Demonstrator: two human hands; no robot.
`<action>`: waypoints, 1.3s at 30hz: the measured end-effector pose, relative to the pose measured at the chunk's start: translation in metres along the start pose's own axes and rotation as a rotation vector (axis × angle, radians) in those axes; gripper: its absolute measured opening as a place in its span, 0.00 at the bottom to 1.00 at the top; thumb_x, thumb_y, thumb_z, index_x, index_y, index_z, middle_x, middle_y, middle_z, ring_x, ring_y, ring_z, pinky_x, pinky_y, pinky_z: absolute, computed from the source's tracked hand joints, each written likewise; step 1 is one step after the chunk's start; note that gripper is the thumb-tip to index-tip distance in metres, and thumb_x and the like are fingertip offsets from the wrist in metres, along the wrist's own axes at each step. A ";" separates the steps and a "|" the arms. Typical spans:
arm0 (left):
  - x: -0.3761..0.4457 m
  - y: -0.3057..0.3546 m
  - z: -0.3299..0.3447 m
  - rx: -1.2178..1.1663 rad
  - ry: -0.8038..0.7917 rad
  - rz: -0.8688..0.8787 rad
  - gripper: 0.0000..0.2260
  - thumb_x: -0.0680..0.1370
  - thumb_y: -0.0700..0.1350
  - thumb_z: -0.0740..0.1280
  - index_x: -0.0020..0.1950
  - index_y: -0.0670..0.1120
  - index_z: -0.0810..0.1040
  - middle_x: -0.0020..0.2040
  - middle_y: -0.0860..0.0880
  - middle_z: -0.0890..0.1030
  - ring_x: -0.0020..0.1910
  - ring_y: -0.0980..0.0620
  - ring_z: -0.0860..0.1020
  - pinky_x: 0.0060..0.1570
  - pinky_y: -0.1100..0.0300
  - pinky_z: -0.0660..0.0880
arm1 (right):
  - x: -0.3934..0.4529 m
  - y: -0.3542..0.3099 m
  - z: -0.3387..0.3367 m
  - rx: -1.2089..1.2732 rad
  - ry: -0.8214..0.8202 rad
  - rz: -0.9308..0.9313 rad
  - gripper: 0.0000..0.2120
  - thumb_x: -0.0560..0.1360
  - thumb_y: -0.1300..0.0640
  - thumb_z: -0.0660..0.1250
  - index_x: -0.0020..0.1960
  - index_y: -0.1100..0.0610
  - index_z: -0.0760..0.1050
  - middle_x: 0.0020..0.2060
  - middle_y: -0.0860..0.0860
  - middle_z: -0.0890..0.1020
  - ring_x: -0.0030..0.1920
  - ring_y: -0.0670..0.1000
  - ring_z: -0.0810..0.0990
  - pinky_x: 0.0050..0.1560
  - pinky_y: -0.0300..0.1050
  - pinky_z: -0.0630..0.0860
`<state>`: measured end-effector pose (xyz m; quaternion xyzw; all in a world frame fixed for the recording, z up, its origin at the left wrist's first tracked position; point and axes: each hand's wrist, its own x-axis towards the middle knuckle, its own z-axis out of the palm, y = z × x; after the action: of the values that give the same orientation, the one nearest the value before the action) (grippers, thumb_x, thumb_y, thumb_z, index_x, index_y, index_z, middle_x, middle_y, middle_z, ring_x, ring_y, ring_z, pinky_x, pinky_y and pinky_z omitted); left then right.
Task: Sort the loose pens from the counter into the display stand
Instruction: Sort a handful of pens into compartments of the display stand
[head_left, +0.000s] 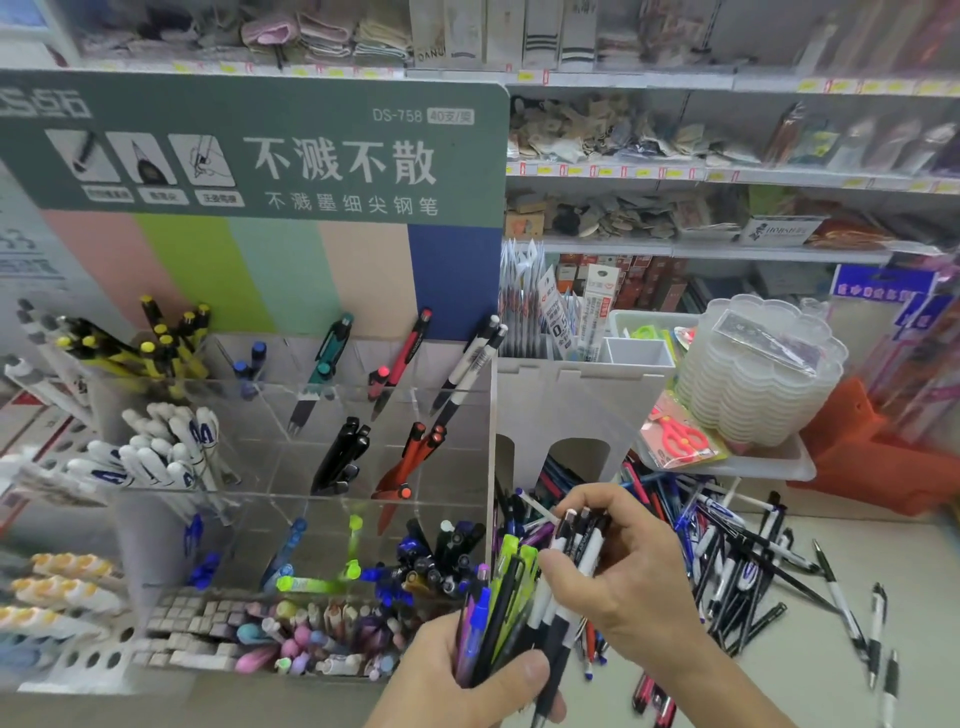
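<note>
Presently my left hand (457, 670) grips a mixed bundle of pens (501, 597), fingers curled around it, just right of the display stand (311, 447). My right hand (618, 566) pinches several white-and-black pens (582, 540) at the bundle's top. Loose pens (743, 561) lie scattered on the counter (831, 649) beside.

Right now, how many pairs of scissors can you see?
1: red scissors in pink packaging, lying on the clear tray right of the display stand, beside the stack of plastic dishes. Others may be hidden.
</note>
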<state>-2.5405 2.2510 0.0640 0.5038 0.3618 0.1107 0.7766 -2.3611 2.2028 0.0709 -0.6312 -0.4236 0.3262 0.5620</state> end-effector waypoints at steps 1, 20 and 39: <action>-0.001 0.001 -0.002 0.014 -0.009 0.021 0.12 0.70 0.49 0.79 0.52 0.52 0.84 0.42 0.45 0.87 0.42 0.51 0.86 0.43 0.65 0.79 | 0.001 -0.003 0.000 -0.010 -0.003 0.007 0.19 0.67 0.69 0.78 0.44 0.46 0.77 0.30 0.52 0.78 0.26 0.46 0.72 0.27 0.41 0.71; -0.017 0.033 -0.018 -0.149 0.343 0.188 0.19 0.70 0.55 0.70 0.28 0.41 0.78 0.19 0.44 0.67 0.16 0.52 0.62 0.19 0.64 0.60 | 0.104 -0.101 -0.004 -0.200 0.344 -0.860 0.05 0.75 0.62 0.75 0.43 0.62 0.81 0.35 0.53 0.84 0.32 0.51 0.83 0.33 0.45 0.78; -0.022 0.027 -0.005 -0.607 0.148 0.158 0.14 0.78 0.47 0.69 0.54 0.37 0.74 0.32 0.43 0.71 0.20 0.49 0.68 0.21 0.61 0.66 | 0.116 -0.057 0.049 -0.428 0.269 -0.735 0.14 0.76 0.57 0.74 0.58 0.64 0.80 0.50 0.50 0.77 0.46 0.44 0.78 0.50 0.34 0.77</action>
<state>-2.5542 2.2556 0.0958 0.2662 0.3275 0.3099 0.8519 -2.3646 2.3296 0.1264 -0.5776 -0.6008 -0.0755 0.5474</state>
